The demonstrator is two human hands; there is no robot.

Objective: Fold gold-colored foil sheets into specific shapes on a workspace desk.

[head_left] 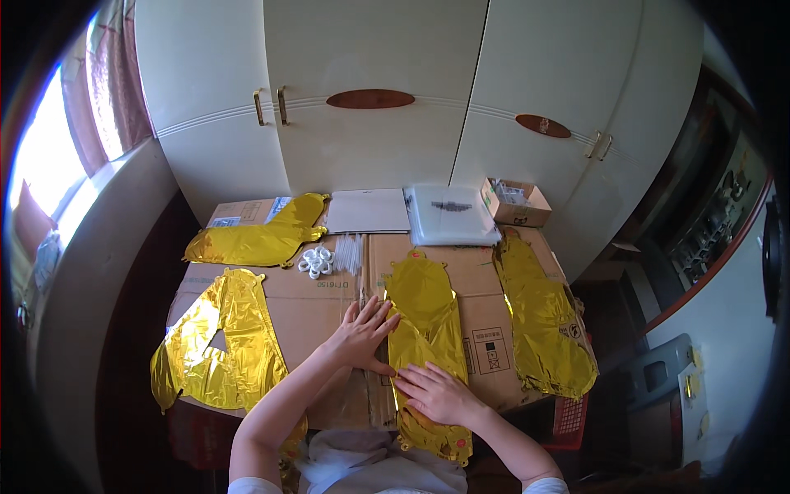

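A flat gold foil balloon (420,288) lies lengthwise on the cardboard in front of me, its near end hanging towards my lap. My left hand (360,336) is open with fingers spread, resting at the balloon's left edge. Flat on the balloon's lower half lies my right hand (439,397), also open, its fingers stretched out across the foil. To the left is another gold foil balloon (239,329) with a small triangular hole. A bent gold balloon (263,239) lies at the far left, and a long one (543,321) at the right.
Behind the balloons lie white rings (316,262), clear straws (349,253), a grey-white board (368,212), a stack of clear plastic bags (451,216) and a small open cardboard box (517,204). White cabinets (370,49) stand behind the cardboard-covered table (329,288). A grey stool (662,370) stands right.
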